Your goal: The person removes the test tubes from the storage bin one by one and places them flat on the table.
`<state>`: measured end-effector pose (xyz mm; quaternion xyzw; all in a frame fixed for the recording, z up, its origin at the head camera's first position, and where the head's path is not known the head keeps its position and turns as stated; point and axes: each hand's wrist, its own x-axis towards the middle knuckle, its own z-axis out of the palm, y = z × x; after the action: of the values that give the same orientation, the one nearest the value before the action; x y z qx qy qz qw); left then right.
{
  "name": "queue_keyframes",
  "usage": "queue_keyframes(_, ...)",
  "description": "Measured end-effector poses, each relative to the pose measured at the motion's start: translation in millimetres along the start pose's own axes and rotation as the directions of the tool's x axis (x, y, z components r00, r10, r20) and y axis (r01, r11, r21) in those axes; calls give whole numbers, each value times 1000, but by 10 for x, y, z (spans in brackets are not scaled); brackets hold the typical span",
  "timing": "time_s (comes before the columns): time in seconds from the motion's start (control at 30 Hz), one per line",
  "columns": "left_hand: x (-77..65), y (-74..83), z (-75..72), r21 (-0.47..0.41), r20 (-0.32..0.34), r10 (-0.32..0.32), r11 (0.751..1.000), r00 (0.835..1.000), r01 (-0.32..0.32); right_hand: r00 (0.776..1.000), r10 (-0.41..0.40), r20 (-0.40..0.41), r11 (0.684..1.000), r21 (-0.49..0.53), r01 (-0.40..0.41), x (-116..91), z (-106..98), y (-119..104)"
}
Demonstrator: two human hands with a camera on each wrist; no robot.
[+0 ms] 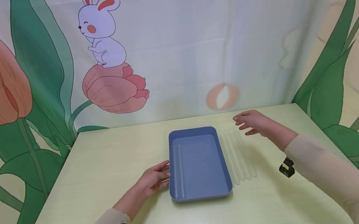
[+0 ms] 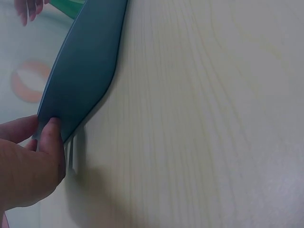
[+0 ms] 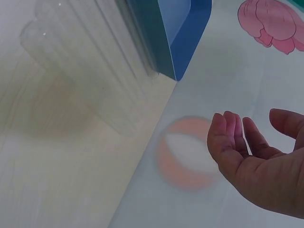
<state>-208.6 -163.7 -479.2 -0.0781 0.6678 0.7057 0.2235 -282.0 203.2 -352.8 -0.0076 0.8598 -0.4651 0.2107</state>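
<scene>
I have the blue tray [image 1: 204, 164] lying flat on the pale table [image 1: 122, 161], its long sides running away from me, and I take my bearings from it. Inside, along the tray's left wall, I make out at least one clear tube [image 1: 179, 170] lying lengthwise; the blue showing through keeps me from counting surely. Several more clear tubes [image 1: 235, 157] lie side by side on the table just right of the tray, roughly in line with its long wall. My left hand [image 1: 155, 179] is at the tray's left side, fingers extended and slightly apart, the tips touching the outer wall; my left wrist view shows the thumb against that wall too, near the rim. My right hand [image 1: 255, 122] is off to the right of the tray's far end, near the far ends of the loose tubes, raised above the table and holding nothing; its fingers bend loosely, with a gap to the thumb. Each beige sleeve [image 1: 331, 180] has a small black device [image 1: 286, 168] by the cuff. Behind the tray hangs a pale curtain [image 1: 176, 54], printed with a white rabbit [image 1: 102, 32] on a pink tulip [image 1: 116, 89].
</scene>
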Motion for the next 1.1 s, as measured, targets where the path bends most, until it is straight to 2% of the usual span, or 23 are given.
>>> queue_keyframes(0.3,16,12,1,2,-10,-6,1000,1000,7,999,-35,34,999,21,34,65,173,-100)
queue_keyframes(0.77,5,-4,-23,-4,15,8,1000,1000,-8,993,-63,101,996,76,55,226,563,-253)
queue_keyframes(1.1,7,1,-7,-5,-7,-8,1000,1000,8,986,-57,153,991,131,37,320,864,-301)
